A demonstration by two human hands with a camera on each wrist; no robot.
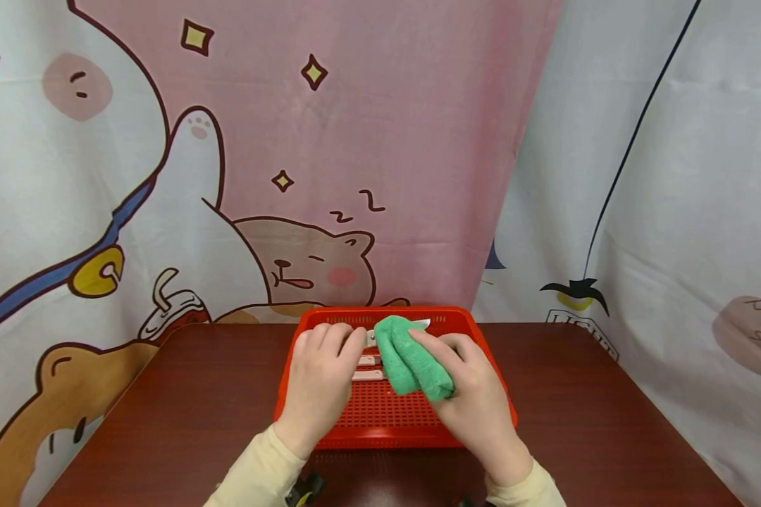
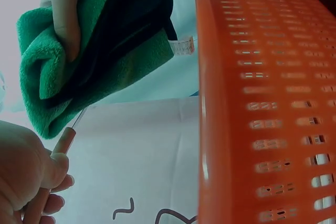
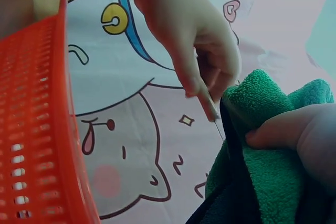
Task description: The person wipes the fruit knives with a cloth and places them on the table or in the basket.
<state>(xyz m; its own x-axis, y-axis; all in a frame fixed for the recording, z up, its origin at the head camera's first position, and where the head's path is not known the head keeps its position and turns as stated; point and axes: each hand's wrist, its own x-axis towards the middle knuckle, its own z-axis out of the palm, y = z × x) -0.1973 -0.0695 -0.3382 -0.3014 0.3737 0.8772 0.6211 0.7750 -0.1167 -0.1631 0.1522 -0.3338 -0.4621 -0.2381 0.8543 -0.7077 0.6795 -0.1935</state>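
Note:
Above the basket, my left hand [image 1: 322, 377] grips a knife [image 2: 65, 140] by its light-coloured handle. My right hand [image 1: 475, 391] holds a folded green cloth [image 1: 407, 359], pinched with the thumb on top, around the knife's blade. Most of the blade is hidden by the cloth; its tip sticks out on the far right side in the head view. A dark border and a small white tag [image 2: 182, 46] show on the cloth in the left wrist view. Below the hands, two more knives with pale handles [image 1: 368, 376] lie in the red basket [image 1: 393, 439], their blades covered from sight.
The slotted plastic basket stands on a dark reddish-brown table [image 1: 583, 408], its raised rim around the knives. Behind the table hangs a curtain [image 1: 406, 141] with cartoon animals. A small dark object [image 1: 306, 487] shows beside the left sleeve.

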